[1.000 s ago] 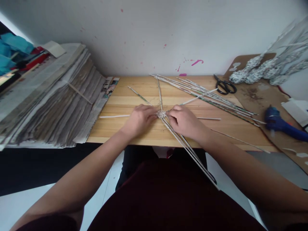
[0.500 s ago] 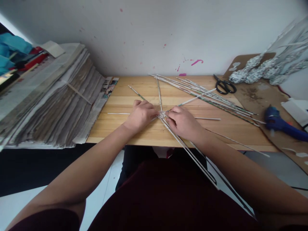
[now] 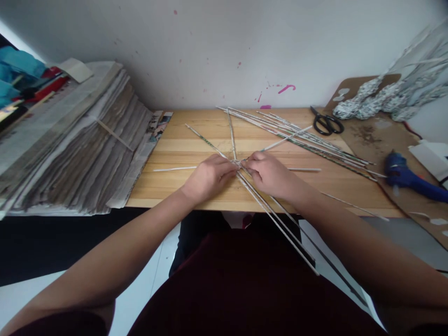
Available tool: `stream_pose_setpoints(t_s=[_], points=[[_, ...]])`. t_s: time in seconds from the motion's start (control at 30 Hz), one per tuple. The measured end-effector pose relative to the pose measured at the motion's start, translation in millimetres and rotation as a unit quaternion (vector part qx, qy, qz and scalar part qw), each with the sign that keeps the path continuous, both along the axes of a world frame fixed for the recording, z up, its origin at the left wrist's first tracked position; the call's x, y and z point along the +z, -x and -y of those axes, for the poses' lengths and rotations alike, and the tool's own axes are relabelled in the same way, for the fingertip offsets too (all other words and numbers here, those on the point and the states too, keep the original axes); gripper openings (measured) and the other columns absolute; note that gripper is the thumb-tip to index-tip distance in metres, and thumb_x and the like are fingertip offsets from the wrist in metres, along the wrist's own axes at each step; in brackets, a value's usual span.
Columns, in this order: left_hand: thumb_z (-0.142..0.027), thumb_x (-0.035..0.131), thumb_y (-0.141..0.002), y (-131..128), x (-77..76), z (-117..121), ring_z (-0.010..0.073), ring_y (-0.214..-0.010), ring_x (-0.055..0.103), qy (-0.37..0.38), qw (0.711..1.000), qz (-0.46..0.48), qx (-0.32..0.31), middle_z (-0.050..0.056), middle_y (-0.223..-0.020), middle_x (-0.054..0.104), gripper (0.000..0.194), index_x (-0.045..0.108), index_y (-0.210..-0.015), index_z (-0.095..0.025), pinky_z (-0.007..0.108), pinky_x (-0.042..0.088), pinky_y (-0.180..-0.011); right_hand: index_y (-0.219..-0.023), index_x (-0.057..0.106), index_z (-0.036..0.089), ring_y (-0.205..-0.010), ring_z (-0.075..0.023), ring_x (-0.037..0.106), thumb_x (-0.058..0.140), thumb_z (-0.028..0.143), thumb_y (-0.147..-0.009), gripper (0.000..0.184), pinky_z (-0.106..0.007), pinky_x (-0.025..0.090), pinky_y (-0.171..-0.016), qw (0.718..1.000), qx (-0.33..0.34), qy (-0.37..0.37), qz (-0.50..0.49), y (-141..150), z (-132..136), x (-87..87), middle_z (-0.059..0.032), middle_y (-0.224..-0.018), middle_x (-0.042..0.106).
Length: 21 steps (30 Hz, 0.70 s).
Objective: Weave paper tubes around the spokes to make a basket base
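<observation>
Thin rolled newspaper sticks radiate from a small woven paper centre [image 3: 238, 164] on the wooden table. My left hand [image 3: 213, 173] is closed on the left side of that centre, its fingertips pressed on the weave. On the right side, my right hand [image 3: 263, 171] pinches a paper stick close to the weave. Two long paper sticks [image 3: 276, 219] run from the centre over the table's front edge toward my body. Other spokes point to the left, the back and the right. My fingers hide much of the weave.
Loose newspaper sticks [image 3: 301, 140] lie at the back right beside black scissors [image 3: 327, 123]. A blue glue gun [image 3: 409, 177] rests on cardboard at the right, below crumpled-looking paper bundles [image 3: 367, 100]. A tall stack of newspapers [image 3: 94, 144] stands at the left.
My left hand has shifted slightly down and right over the weave, uncovering more of the upper-left spoke. The left spoke has tilted a little. My right hand stays near the centre.
</observation>
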<state>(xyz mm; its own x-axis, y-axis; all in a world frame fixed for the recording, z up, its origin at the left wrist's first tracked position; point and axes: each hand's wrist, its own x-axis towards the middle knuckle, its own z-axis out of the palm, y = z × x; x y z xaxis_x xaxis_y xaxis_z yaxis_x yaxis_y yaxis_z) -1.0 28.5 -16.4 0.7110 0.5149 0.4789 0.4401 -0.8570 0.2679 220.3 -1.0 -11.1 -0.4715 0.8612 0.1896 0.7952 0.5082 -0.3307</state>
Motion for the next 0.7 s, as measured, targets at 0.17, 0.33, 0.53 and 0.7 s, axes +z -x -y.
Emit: stream_pose_setpoints(t_s=[0.17,0.33,0.53,0.7], points=[[-0.023,0.059,-0.098,-14.5,-6.1,1.1,0.0172,-0.09,0.067,0.025,1.0,-0.005,-0.012,0.006,-0.098,0.075,0.015,0.073,-0.097,-0.018,0.031,0.054,-0.085,-0.11,0.075,0.013,-0.096,-0.0238,0.059,0.047,0.011,-0.093,0.033,-0.036,0.045,-0.089,1.0,0.007,0.009,0.015,-1.4,-0.8,4.1,-0.0129,-0.098,0.063],[-0.018,0.055,-0.099,-16.2,2.8,1.2,0.0188,-0.093,0.066,-0.023,0.991,-0.129,-0.028,0.007,-0.098,0.072,0.017,0.072,-0.1,-0.017,0.031,0.054,-0.084,-0.104,0.076,0.015,-0.096,-0.0232,0.06,0.05,0.017,-0.095,0.028,-0.036,0.045,-0.089,0.999,0.016,0.025,0.018,-2.5,-4.1,6.9,-0.0121,-0.097,0.065],[-0.009,0.05,-0.096,-26.3,23.0,10.3,0.0246,-0.091,0.066,-0.13,0.936,-0.324,-0.053,0.013,-0.103,0.068,0.021,0.068,-0.108,-0.009,0.036,0.055,-0.076,-0.099,0.078,0.016,-0.093,-0.0215,0.061,0.051,0.013,-0.092,0.028,-0.034,0.046,-0.089,0.999,0.019,0.044,0.01,-5.7,-8.7,8.6,-0.0108,-0.099,0.066],[-0.012,0.048,-0.098,-25.8,20.2,7.6,0.0246,-0.09,0.065,-0.131,0.94,-0.31,-0.049,0.013,-0.101,0.069,0.023,0.066,-0.111,-0.009,0.036,0.055,-0.076,-0.098,0.078,0.018,-0.094,-0.0206,0.061,0.052,0.012,-0.091,0.028,-0.033,0.047,-0.088,0.998,0.036,0.055,-0.001,-10.8,-11.2,10.2,-0.0092,-0.098,0.066]])
